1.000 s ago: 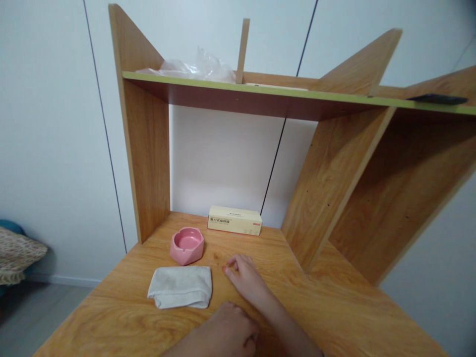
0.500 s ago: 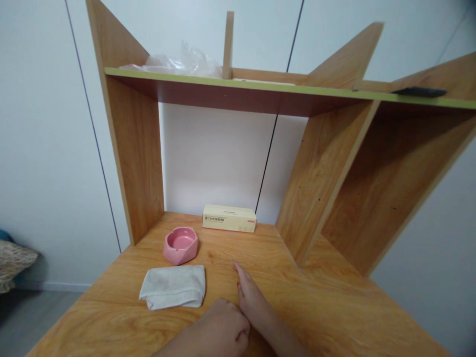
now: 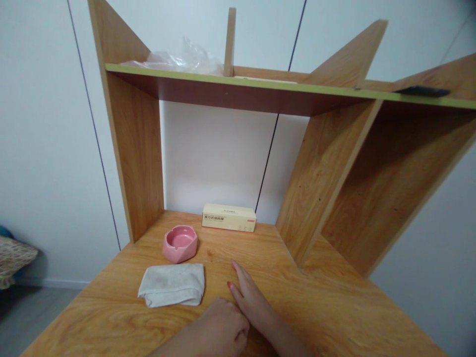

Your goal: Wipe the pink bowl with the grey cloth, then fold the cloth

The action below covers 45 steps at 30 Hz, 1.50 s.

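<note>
My left hand (image 3: 223, 325) rests at the front of the wooden desk, curled into a fist with nothing showing in it. Touching it or very close, my right hand (image 3: 252, 300) reaches farther forward with fingers stretched out and the thumb apart; it holds nothing. A folded light-grey cloth (image 3: 173, 285) lies to the left of both hands. Just behind the cloth stands a pink faceted ashtray (image 3: 181, 252) with notches in its rim. Farther back, a long cream box (image 3: 228, 220) with printed characters sits against the wall.
The wooden desk (image 3: 334, 307) has upright side panels (image 3: 137, 163) and a shelf (image 3: 260, 87) above. A clear plastic bag (image 3: 186, 59) and a flat dark object (image 3: 424, 91) lie on the shelf. Patterned fabric (image 3: 15, 258) shows at the far left.
My right thumb has moved out to the left, away from the fingers. My left fist stays nearly in place. The cloth, ashtray and box have not moved on the desk.
</note>
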### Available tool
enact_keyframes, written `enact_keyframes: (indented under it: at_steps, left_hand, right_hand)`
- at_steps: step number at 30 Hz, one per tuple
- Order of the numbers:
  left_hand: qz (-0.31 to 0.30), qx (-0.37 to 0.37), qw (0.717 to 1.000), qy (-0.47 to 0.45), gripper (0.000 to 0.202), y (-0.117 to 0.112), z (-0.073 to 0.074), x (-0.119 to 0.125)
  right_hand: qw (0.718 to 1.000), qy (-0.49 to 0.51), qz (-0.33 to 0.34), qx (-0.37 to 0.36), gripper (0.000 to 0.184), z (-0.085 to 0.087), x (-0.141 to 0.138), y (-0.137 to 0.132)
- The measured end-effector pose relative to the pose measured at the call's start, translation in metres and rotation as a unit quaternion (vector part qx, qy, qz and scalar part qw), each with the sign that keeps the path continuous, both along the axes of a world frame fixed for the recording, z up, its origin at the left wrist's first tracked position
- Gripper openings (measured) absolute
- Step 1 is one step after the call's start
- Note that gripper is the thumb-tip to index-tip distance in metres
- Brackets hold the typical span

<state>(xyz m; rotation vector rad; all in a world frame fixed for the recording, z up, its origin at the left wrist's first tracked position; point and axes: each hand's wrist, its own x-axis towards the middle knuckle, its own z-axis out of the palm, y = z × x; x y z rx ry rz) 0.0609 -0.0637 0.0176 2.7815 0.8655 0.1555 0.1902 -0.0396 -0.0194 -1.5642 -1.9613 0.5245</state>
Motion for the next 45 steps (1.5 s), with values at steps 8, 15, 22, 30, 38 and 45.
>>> enact_keyframes:
  at_steps: [8,15,22,30,38,45]
  left_hand:
    - [-0.007,0.018,1.0,0.0,0.02,0.0,0.0,0.0]
    - [-0.012,0.012,1.0,0.0,0.018,0.001,-0.002,-0.002]
    - [-0.011,0.028,1.0,0.003,0.02,0.001,-0.004,-0.001]
    - [-0.011,0.028,0.999,-0.014,0.02,0.001,-0.005,0.0]
    - [-0.015,0.033,0.999,-0.003,0.019,0.001,-0.005,-0.001]
    - [-0.012,0.026,1.0,0.003,0.02,0.001,-0.004,0.0]
  right_hand:
    - [1.0,0.003,-0.002,-0.009,0.055,0.002,0.0,0.0]
    - [0.999,0.037,-0.002,-0.012,0.056,-0.003,0.001,0.003]
    - [0.999,0.031,0.009,-0.018,0.057,0.0,0.002,0.001]
    - [0.999,0.021,0.013,-0.04,0.06,0.009,-0.001,-0.001]
    - [0.999,0.032,0.013,-0.026,0.057,0.005,0.0,-0.001]
    - [0.999,0.023,0.008,-0.033,0.057,0.007,0.0,0.0]
